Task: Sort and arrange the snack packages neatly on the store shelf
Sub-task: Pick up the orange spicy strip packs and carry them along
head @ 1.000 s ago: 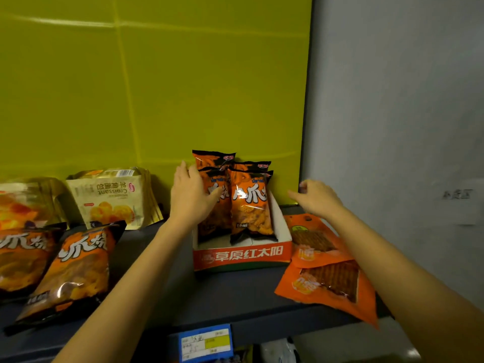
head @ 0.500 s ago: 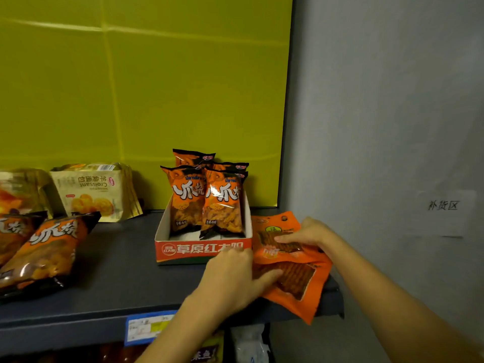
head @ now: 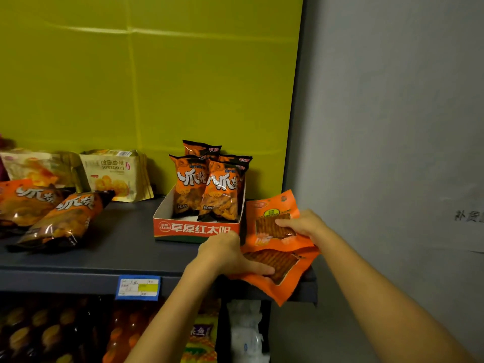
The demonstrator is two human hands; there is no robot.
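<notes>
Head cam, both hands' fingers gripping orange strip packs (head: pixel 272 226) beside red box (head: pixel 196 229) marked 草原红太阳, left hand (head: pixel 227 255), right hand (head: pixel 303 224).

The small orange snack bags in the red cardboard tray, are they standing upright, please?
Upright: the small orange snack bags stand on end inside the red cardboard tray.

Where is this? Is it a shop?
Most likely a small shop. Snack packets stand in a display box on a grey shelf, a blue price tag is stuck on its front edge, and more goods sit below.
</notes>
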